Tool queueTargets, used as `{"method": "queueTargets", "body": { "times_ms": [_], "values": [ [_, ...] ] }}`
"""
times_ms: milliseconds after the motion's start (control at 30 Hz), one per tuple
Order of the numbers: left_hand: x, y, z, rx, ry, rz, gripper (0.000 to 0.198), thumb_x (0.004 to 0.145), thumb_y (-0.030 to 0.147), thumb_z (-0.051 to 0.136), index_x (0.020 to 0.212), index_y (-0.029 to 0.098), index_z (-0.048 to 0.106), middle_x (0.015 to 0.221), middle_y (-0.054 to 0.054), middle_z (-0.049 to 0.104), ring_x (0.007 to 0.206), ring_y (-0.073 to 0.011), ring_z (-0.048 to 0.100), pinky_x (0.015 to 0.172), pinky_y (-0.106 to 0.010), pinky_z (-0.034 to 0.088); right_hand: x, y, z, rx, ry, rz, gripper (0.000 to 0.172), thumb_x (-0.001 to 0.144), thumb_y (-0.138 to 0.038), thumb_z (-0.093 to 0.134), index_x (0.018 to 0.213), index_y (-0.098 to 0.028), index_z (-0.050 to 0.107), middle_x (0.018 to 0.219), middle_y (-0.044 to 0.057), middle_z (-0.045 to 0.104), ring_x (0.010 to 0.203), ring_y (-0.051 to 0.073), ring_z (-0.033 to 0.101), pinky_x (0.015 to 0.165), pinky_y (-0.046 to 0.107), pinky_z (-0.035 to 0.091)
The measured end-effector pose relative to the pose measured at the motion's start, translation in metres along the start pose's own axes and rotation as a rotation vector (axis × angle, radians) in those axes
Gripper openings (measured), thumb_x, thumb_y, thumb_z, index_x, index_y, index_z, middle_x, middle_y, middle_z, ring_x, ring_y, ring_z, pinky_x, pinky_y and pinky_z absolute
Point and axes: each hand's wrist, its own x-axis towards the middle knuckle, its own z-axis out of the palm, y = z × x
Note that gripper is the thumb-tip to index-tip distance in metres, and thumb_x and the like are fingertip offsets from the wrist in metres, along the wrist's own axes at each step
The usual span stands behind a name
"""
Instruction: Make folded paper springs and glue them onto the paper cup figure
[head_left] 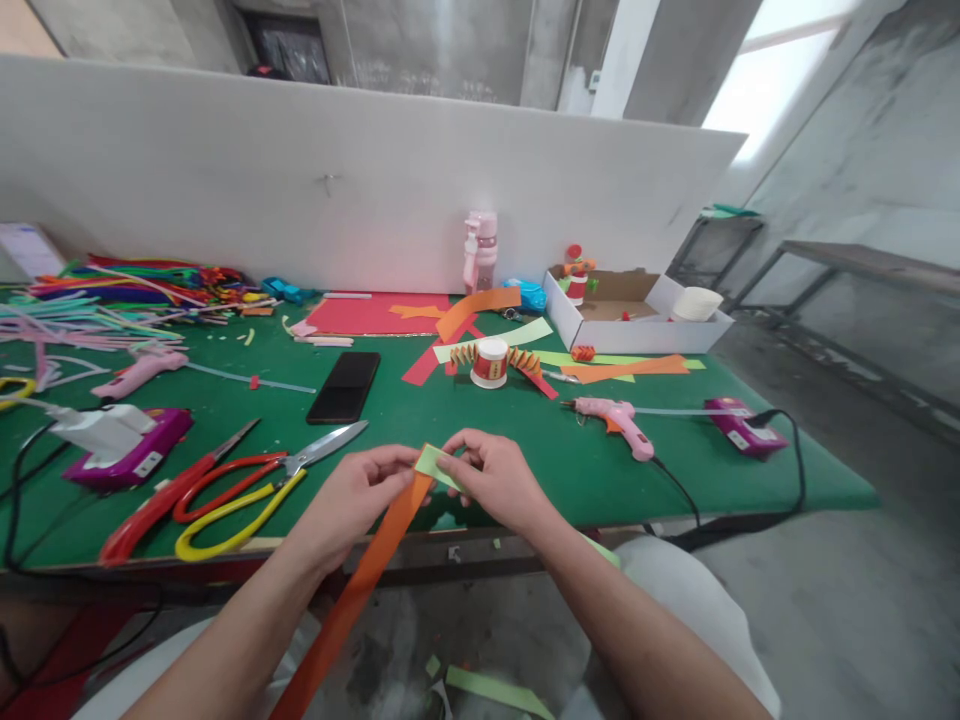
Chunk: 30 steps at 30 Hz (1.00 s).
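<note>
My left hand (367, 490) pinches an orange paper strip (375, 560) near its upper end; the rest of the strip hangs down past the table's front edge. My right hand (491, 475) has its thumb pressed on a light green paper strip (431, 463), which lies across the orange one where the two meet. Fingers of both hands touch this joint from either side. Behind the hands stands a small red and white paper cup (491, 363), with folded orange and green paper springs (525, 360) sticking out at its sides.
Scissors (300, 455), a red-handled tool (165, 505) and a black phone (345, 388) lie left. Pink glue guns (619, 420) (142, 375) rest on both sides, with cables. Behind are pipe cleaners (150, 290), a pink bottle (481, 250) and a white box (637, 320).
</note>
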Motion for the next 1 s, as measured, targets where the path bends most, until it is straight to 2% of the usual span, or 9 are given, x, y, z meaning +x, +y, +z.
{"method": "queueTargets", "body": {
  "times_ms": [267,367,433,500,600,667,733,833,1000],
  "values": [
    [0.002,0.000,0.008,0.004,0.095,0.050,0.038,0.061,0.054,0.078,0.075,0.019,0.076,0.073,-0.005,0.074,0.068,-0.0195,0.065,0.062,-0.026,0.050,0.001,0.004,0.000,-0.056,-0.021,-0.028,0.013,0.087,-0.032,0.060,0.083,-0.020,0.063,0.055,-0.005,0.061,0.047,0.013,0.059,0.048,0.022,0.042],
    [0.005,0.000,0.004,-0.062,0.257,0.043,0.039,0.056,0.053,0.081,0.070,0.017,0.074,0.065,-0.004,0.072,0.057,-0.0170,0.062,0.053,-0.025,0.047,-0.010,-0.007,-0.001,-0.245,0.208,-0.300,0.025,0.085,-0.036,0.064,0.103,-0.019,0.067,0.085,0.005,0.073,0.081,0.021,0.068,0.071,0.030,0.050],
    [0.007,0.005,-0.005,-0.162,0.400,0.077,0.038,0.055,0.050,0.083,0.072,0.017,0.072,0.061,-0.003,0.071,0.055,-0.0170,0.063,0.052,-0.025,0.048,-0.023,-0.017,0.002,-0.329,0.407,-0.558,0.031,0.084,-0.037,0.066,0.109,-0.019,0.066,0.106,0.010,0.071,0.104,0.024,0.062,0.089,0.036,0.047],
    [0.009,0.014,-0.013,-0.296,0.514,0.126,0.037,0.053,0.045,0.084,0.074,0.016,0.071,0.057,-0.002,0.069,0.055,-0.0171,0.064,0.053,-0.024,0.050,-0.034,-0.022,0.008,-0.324,0.411,-0.710,0.021,0.088,-0.034,0.061,0.100,-0.018,0.069,0.099,0.010,0.071,0.098,0.022,0.062,0.089,0.035,0.046],
    [0.011,0.026,-0.015,-0.464,0.586,0.159,0.034,0.052,0.038,0.084,0.073,0.016,0.069,0.055,0.000,0.068,0.053,-0.0164,0.065,0.050,-0.023,0.049,-0.035,-0.014,0.022,-0.194,0.205,-0.539,0.020,0.090,-0.029,0.057,0.078,-0.020,0.069,0.072,0.003,0.067,0.071,0.015,0.060,0.072,0.027,0.047],
    [0.013,0.030,-0.007,-0.529,0.580,0.138,0.031,0.052,0.035,0.083,0.071,0.016,0.068,0.055,0.000,0.068,0.051,-0.0154,0.064,0.047,-0.021,0.047,-0.023,-0.004,0.029,0.058,0.182,-0.298,0.013,0.082,-0.031,0.066,0.086,-0.019,0.070,0.081,0.003,0.070,0.074,0.015,0.061,0.070,0.027,0.046],
    [0.015,0.031,0.008,-0.579,0.529,0.095,0.030,0.050,0.034,0.083,0.070,0.015,0.069,0.054,0.000,0.067,0.048,-0.0136,0.061,0.045,-0.020,0.046,-0.007,0.002,0.029,0.413,0.163,-0.138,0.030,0.073,-0.037,0.073,0.098,-0.020,0.071,0.093,0.004,0.072,0.078,0.015,0.061,0.072,0.027,0.047],
    [0.019,0.030,0.033,-0.629,0.425,0.028,0.032,0.045,0.034,0.085,0.067,0.015,0.070,0.050,0.002,0.064,0.042,-0.0090,0.054,0.042,-0.018,0.041,0.010,0.001,0.023,0.796,0.127,-0.059,0.036,0.066,-0.042,0.079,0.093,-0.018,0.073,0.092,0.005,0.073,0.077,0.014,0.061,0.078,0.028,0.047],
    [0.026,0.027,0.055,-0.648,0.348,0.027,0.039,0.038,0.037,0.089,0.064,0.014,0.072,0.047,0.004,0.059,0.042,-0.0052,0.046,0.042,-0.016,0.037,0.018,-0.002,0.016,1.033,0.244,0.005,0.028,0.057,-0.036,0.086,0.071,-0.016,0.071,0.068,0.000,0.068,0.061,0.010,0.055,0.064,0.023,0.046]
  ]
}}
